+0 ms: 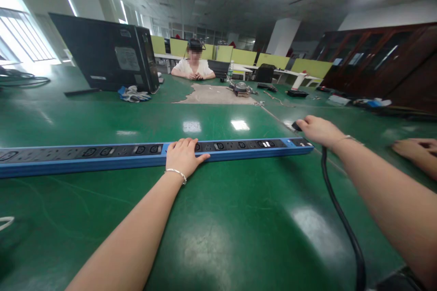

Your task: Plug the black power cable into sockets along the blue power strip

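Note:
A long blue power strip with black socket faces lies across the green table, its left end running out of view. My left hand is laid over the middle of it, fingers across the top and thumb along the near side. Just beyond the strip's right end, my right hand is closed around a black plug. From under that hand a thick black cable hangs down toward the bottom right. The plug appears apart from the strip, and most of it is hidden by my fingers.
A black computer case stands at the back left, with work gloves beside it. Another person sits across the table. Someone else's hands rest at the right edge. A water bottle stands farther back.

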Available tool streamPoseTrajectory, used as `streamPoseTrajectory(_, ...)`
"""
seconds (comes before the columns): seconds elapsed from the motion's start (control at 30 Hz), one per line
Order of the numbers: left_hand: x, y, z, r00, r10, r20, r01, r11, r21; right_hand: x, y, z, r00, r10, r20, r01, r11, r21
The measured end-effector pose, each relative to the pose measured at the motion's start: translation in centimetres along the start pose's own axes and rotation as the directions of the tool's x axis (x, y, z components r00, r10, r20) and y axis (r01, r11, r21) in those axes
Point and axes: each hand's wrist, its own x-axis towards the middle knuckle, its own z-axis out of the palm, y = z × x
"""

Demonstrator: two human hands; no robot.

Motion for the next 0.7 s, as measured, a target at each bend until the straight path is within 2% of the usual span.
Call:
streamPoseTrajectory(0.07,0.0,0.0,0.0,1.000,0.000,0.001,0.000,1.000,-0.002,-0.7,-1.3,0.4,0.998,-0.052,0.042,0.050,0.997,0.057)
streamPoseTrajectory(0.2,0.0,0.0,-0.1,1.000,-0.002,0.016,0.002,1.000,0.001,-2.4,-5.2,3.1,0.990,-0.112,0.083,0.098,0.983,0.153)
streamPoseTrajectory(0.37,0.1,0.0,0.0,1.000,-0.007,0.015,0.007,1.000,0.007,-2.9,-8.9,5.1,0.990,-0.125,0.057,0.110,0.969,0.222)
streamPoseTrajectory(0.7,0.1,0.0,0.0,1.000,-0.003,0.001,0.003,1.000,-0.020,-2.7,-10.1,5.7,0.984,-0.134,0.119,0.121,0.987,0.109)
